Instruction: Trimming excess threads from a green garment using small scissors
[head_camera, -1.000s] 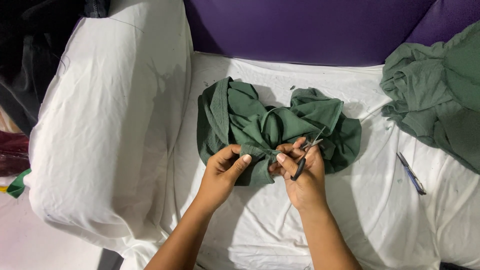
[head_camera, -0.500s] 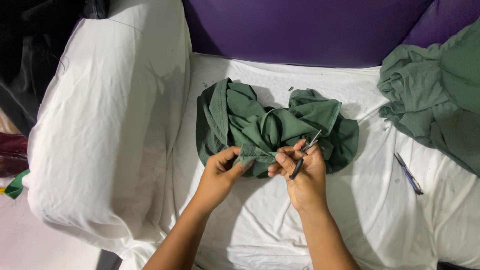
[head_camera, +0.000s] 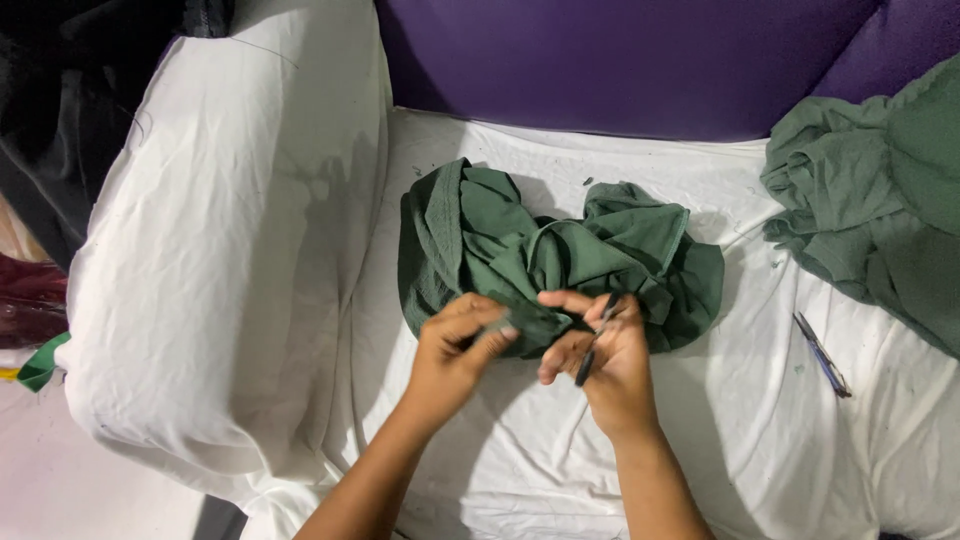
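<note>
dark green cloth (head_camera: 560, 250) bunched in a heap on the white sheet (head_camera: 520, 460), near the middle of the seat, just below the purple backrest (head_camera: 620, 60). near edge of the cloth pulled toward the person. left hand (head_camera: 455, 350) pinches a fold of that edge, fingers closed on the cloth, thumb on top. right hand (head_camera: 600, 355) just beside it, touching the same edge, fingers curled around a small dark tool (head_camera: 595, 340), thin and stick-like, tip pointing up toward the cloth; can't tell what kind of tool, mostly hidden by fingers. so both hands clamped: left on cloth, right on tool. hands close together, nearly touching, over the front of the heap. both forearms come in from the bottom edge, bare.

second green cloth (head_camera: 880, 200), lighter and greyer, piled at the right, well apart from the first, runs out of view at the right edge. pen (head_camera: 822, 355) lies on the sheet below that pile, slanted, apart from both cloths and from the hands. small dark specks scattered on the sheet around the heap.

left: white-covered armrest (head_camera: 220, 260), wrinkled, rounded. beyond it black fabric (head_camera: 70, 110) at the top left corner. dark red thing (head_camera: 25, 300) at the left edge, unclear. green scrap (head_camera: 42, 365) below it, by the armrest's lower corner. pale floor (head_camera: 90, 490) at the bottom left.
</note>
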